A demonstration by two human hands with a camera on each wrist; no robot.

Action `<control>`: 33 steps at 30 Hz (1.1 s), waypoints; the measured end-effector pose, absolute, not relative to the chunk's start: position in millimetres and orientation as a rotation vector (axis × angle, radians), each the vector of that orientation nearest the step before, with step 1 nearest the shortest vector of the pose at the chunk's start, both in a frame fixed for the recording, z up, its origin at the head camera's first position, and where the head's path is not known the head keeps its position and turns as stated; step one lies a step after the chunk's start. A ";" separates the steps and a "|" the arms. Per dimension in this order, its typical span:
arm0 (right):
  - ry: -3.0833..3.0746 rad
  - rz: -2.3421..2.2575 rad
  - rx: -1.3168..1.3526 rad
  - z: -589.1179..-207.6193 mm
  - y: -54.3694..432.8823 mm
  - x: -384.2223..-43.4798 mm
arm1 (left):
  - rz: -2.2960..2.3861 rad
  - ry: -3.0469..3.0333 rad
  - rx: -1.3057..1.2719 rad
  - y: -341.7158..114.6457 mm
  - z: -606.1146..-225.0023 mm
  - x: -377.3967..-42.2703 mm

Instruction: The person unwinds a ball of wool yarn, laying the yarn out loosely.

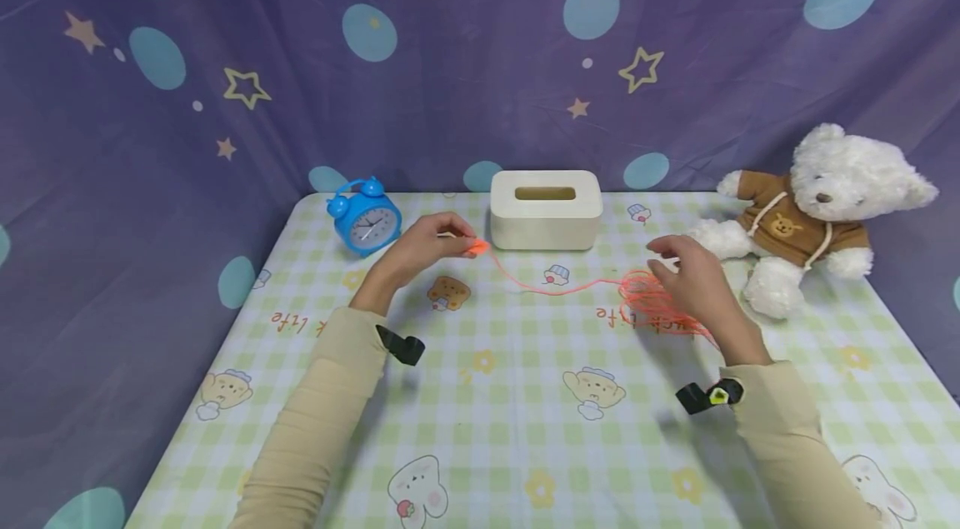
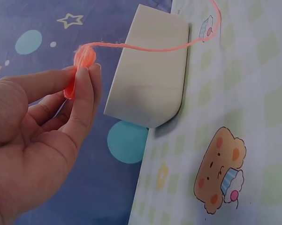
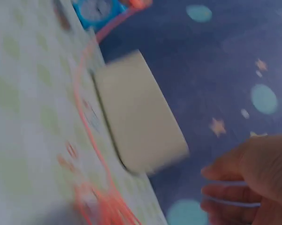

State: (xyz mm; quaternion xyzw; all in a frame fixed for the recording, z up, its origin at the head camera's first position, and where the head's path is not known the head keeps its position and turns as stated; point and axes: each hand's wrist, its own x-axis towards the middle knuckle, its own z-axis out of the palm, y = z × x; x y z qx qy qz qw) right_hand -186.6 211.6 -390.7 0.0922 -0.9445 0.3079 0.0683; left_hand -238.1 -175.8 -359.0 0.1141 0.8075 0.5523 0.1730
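My left hand (image 1: 429, 247) pinches a small wound bundle of orange yarn (image 2: 85, 57) between thumb and fingertips, raised over the table in front of the tissue box. From the bundle a single strand (image 1: 551, 293) runs rightward across the tablecloth to a loose, looped pile of the same yarn (image 1: 645, 297). Just over that pile is my right hand (image 1: 699, 283), its fingers loosely bent with nothing between them. The right wrist view is blurred, but gaps show between the right fingers (image 3: 225, 194), and the yarn pile lies apart from them.
A cream tissue box (image 1: 546, 233) stands at the back middle of the table. To its left is a blue alarm clock (image 1: 367, 225); at the right sits a white teddy bear in a brown hoodie (image 1: 787, 229). A purple patterned curtain (image 1: 465, 121) hangs behind the checked tablecloth (image 1: 480, 421).
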 end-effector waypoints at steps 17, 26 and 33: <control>-2.568 1.474 0.767 -412.8 64.9 -203.4 | 1.587 2.268 0.437 -170.1 -361.4 -234.8; -2.528 1.611 0.660 -414.1 45.8 -204.7 | 1.536 2.273 0.450 -168.0 -361.3 -234.3; -2.432 1.719 0.649 -407.3 52.9 -201.5 | 1.566 2.267 0.420 -170.6 -362.9 -234.4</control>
